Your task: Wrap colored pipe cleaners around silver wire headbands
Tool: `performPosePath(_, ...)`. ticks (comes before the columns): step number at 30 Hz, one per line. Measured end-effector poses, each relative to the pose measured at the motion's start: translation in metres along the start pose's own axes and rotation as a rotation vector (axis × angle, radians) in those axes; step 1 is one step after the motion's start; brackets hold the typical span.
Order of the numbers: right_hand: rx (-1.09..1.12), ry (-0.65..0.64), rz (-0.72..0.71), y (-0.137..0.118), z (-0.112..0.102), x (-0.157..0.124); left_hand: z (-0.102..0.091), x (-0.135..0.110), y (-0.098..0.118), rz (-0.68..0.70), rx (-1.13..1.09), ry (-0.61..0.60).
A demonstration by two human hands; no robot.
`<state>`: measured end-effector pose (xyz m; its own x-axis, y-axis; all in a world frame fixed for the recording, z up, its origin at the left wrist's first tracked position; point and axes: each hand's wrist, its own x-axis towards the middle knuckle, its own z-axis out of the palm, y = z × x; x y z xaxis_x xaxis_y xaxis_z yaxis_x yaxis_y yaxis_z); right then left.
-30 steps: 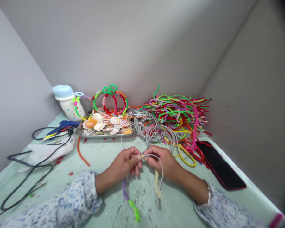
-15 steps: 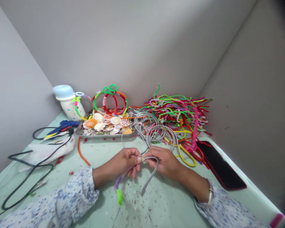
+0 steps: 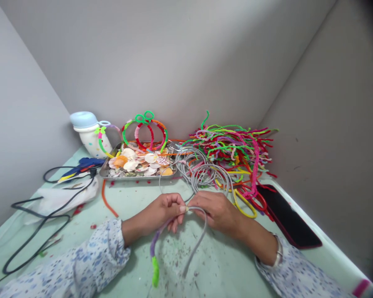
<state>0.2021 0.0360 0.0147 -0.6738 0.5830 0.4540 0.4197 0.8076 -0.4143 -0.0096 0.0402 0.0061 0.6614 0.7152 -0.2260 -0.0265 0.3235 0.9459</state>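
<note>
My left hand (image 3: 170,211) is closed, thumb and forefinger pinching a fuzzy pipe cleaner strand. Below that hand hangs its purple part (image 3: 154,244), ending in a bright green part (image 3: 155,271). At the fingertips a small pale yellow bit (image 3: 187,209) shows. My right hand (image 3: 216,211) is closed with its fingertips close to the left ones, at the start of a grey pipe cleaner (image 3: 203,231). That grey length arches out and droops toward the table, its lower end blurred. The right fingertips are partly hidden.
Behind my hands lie coils of grey cord (image 3: 209,178) and a metal tray (image 3: 136,178) of shells. Colourful pipe cleaners (image 3: 233,142) are heaped at the back right, near a black phone (image 3: 290,217). A white cup (image 3: 95,140) and black cable (image 3: 34,227) are left.
The grey pipe cleaner has swung lower and straighter, away from the right fingers. The purple and green strand hangs lower with its green end turned. The left hand has barely moved.
</note>
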Motion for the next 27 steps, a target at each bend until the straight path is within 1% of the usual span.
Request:
performPosePath(3, -0.043, 0.032, 0.045, 0.003, -0.004, 0.002, 0.004, 0.002, -0.003, 0.072, 0.001, 0.081)
performPosePath(5, -0.051, 0.086, 0.116, 0.005, -0.008, 0.003, 0.005, 0.004, -0.005, 0.126, 0.027, 0.160)
performPosePath(7, -0.023, 0.150, 0.240, 0.004, -0.011, 0.006, 0.006, 0.004, -0.008, 0.183, 0.071, 0.243)
performPosePath(10, 0.109, 0.207, 0.487, -0.001, -0.018, 0.011, 0.007, 0.003, -0.011, 0.256, 0.162, 0.330)
performPosePath(12, 0.241, 0.184, 0.646, -0.006, -0.022, 0.013, 0.008, 0.000, -0.012, 0.294, 0.244, 0.361)
performPosePath(15, 0.451, 0.032, 0.804, -0.014, -0.026, 0.015, 0.011, -0.005, -0.011, 0.343, 0.383, 0.392)
performPosePath(17, 0.608, -0.069, 0.844, -0.018, -0.024, 0.015, 0.013, -0.008, -0.010, 0.368, 0.465, 0.402)
performPosePath(19, 0.748, -0.091, 0.862, -0.022, -0.019, 0.015, 0.015, -0.010, -0.008, 0.383, 0.537, 0.404)
performPosePath(23, 0.889, -0.004, 0.908, -0.028, -0.008, 0.016, 0.017, -0.013, -0.008, 0.407, 0.638, 0.399)
performPosePath(27, 0.992, 0.087, 0.930, -0.031, -0.002, 0.017, 0.017, -0.013, -0.008, 0.416, 0.676, 0.393)
